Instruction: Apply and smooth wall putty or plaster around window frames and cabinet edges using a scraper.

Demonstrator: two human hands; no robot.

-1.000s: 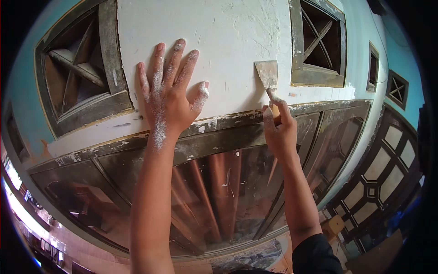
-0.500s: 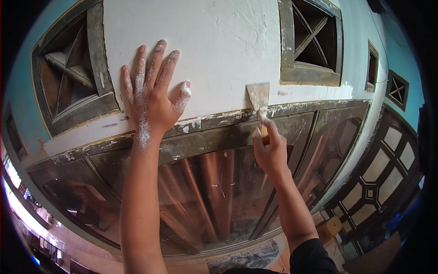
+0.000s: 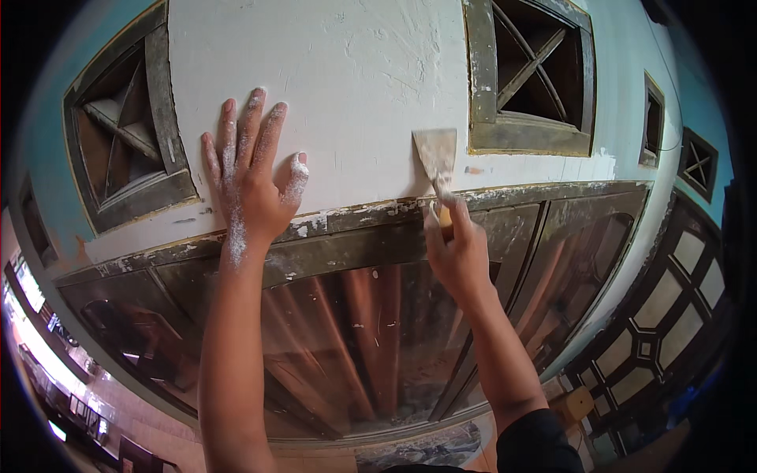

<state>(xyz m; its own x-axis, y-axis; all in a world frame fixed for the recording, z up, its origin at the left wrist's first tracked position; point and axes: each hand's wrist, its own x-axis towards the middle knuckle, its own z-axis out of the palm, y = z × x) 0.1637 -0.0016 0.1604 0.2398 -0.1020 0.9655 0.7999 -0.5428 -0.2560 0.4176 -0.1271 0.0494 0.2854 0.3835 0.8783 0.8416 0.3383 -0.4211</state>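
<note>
My left hand [image 3: 256, 185] lies flat against the white wall [image 3: 339, 87], fingers spread, with white powder on its fingers, thumb and wrist. In my right hand [image 3: 457, 248] is a putty knife [image 3: 436, 154], its pale handle wrapped by my fingers. The wide metal blade points up and rests at or very near the wall, just above the dark wooden window frame [image 3: 355, 217]; whether it touches I cannot tell. White smears mark the blade and the frame's top edge. Rough marks show on the wall above.
Dark framed vents with crossed bars stand at the upper left [image 3: 130, 130] and upper right [image 3: 532, 71]. Below the frame is a glass pane [image 3: 347, 339] with folds of reddish cloth behind it. A panelled door [image 3: 646, 331] and a wooden stool [image 3: 578, 404] are at the right.
The putty knife has moved slightly up and left along the wall with my right hand. My left hand stays flat on the wall, and the whole view has shifted a little.
</note>
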